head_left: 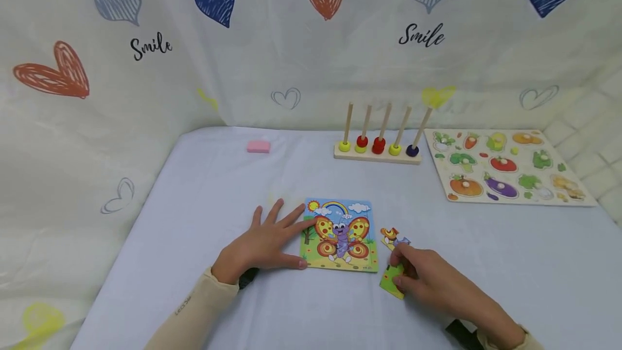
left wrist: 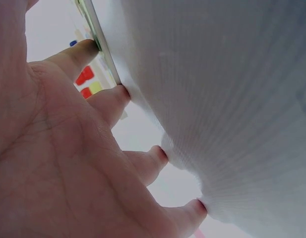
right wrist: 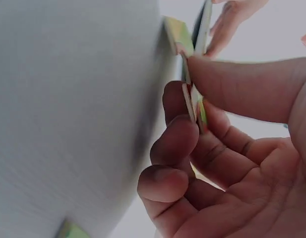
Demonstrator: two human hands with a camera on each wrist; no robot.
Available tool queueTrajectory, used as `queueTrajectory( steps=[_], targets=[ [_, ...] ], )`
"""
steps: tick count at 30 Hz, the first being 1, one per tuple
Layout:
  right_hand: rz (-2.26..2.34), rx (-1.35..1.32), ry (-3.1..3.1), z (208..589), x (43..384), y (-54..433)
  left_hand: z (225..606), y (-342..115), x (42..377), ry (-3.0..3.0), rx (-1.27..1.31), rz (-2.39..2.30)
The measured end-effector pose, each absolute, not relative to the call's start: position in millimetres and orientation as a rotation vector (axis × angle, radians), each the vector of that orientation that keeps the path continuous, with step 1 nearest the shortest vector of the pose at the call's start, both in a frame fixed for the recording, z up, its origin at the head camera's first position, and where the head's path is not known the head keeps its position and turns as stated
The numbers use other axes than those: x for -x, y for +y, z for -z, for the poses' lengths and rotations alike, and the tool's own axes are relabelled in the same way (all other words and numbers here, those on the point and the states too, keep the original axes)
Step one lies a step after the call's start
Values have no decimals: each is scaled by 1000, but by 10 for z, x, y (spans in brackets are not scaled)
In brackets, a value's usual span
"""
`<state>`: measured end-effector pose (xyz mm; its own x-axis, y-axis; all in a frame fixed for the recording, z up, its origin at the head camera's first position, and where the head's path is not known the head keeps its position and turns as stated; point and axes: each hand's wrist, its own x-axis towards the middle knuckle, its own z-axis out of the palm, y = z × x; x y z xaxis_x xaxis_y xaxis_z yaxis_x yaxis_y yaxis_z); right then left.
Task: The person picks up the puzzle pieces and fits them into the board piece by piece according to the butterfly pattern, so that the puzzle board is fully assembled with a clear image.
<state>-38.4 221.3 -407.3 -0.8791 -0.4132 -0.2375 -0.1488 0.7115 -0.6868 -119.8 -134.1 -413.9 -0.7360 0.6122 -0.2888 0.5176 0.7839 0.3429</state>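
A square butterfly puzzle (head_left: 342,255), its butterfly picture under a rainbow and a sun, lies on the white-covered table. My left hand (head_left: 264,244) rests at its left side with the fingers spread. The index fingertip touches the picture and the thumb lies at the lower left corner. Just right of the puzzle, my right hand (head_left: 432,280) pinches a green puzzle piece (head_left: 390,281) between thumb and curled fingers. In the right wrist view, thin pieces (right wrist: 188,101) show between thumb and fingers. A multicoloured piece (head_left: 389,235) shows beyond the right fingertips, partly hidden by them.
A pink block (head_left: 258,147) lies at the back left. The wooden peg stand (head_left: 376,154) with coloured rings stands at the back, and a vegetable knob puzzle board (head_left: 515,169) lies at the back right. Behind the table hangs a heart-printed curtain (head_left: 286,42).
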Motion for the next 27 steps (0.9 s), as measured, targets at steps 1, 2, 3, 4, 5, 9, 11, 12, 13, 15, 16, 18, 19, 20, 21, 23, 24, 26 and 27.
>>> queueTrajectory(
  steps=[1,2,3,4,5,9,11,12,13,15,16,18,19,20,21,23,24,26,27],
  targets=[
    [997,438,2537,4066,386,2216,4137,-1342,1197,2586,-856,-339],
    [1017,446,2537,4059,387,2219,4137,-1343,1196,2586,-856,-340],
    [1041,450,2533,4052,391,2222,4135,-1344,1195,2585,-856,-338],
    [1074,454,2521,4046,396,2224,4132,-1344,1194,2585,-855,-337],
    [1116,452,2499,4039,402,2226,4131,-1346,1193,2586,-856,-335],
    [1304,382,2366,4011,438,2211,4131,-1355,1192,2587,-853,-339],
    [1364,348,2313,3994,463,2188,4136,-1360,1193,2588,-850,-343],
    [1374,336,2304,3986,477,2172,4138,-1362,1194,2588,-851,-345],
    [1379,334,2306,3979,492,2154,4140,-1363,1194,2589,-852,-345],
    [1380,337,2313,3963,521,2116,4147,-1364,1197,2592,-857,-341],
    [1379,340,2317,3955,534,2097,4149,-1364,1199,2591,-861,-339],
    [1377,342,2335,3942,555,2059,4150,-1359,1202,2591,-869,-339],
    [1379,348,2342,3935,565,2041,4150,-1357,1203,2592,-869,-339],
    [1377,354,2355,3928,576,2021,4152,-1355,1205,2592,-869,-338],
    [1372,359,2371,3922,587,2000,4150,-1353,1206,2591,-867,-337],
    [1354,374,2408,3913,615,1953,4153,-1352,1208,2593,-864,-332],
    [1347,383,2422,3911,629,1928,4154,-1352,1208,2594,-861,-329],
    [1342,389,2437,3910,658,1875,4161,-1351,1209,2594,-858,-320],
    [1344,389,2439,3911,671,1850,4164,-1349,1208,2595,-857,-316]
  ],
)
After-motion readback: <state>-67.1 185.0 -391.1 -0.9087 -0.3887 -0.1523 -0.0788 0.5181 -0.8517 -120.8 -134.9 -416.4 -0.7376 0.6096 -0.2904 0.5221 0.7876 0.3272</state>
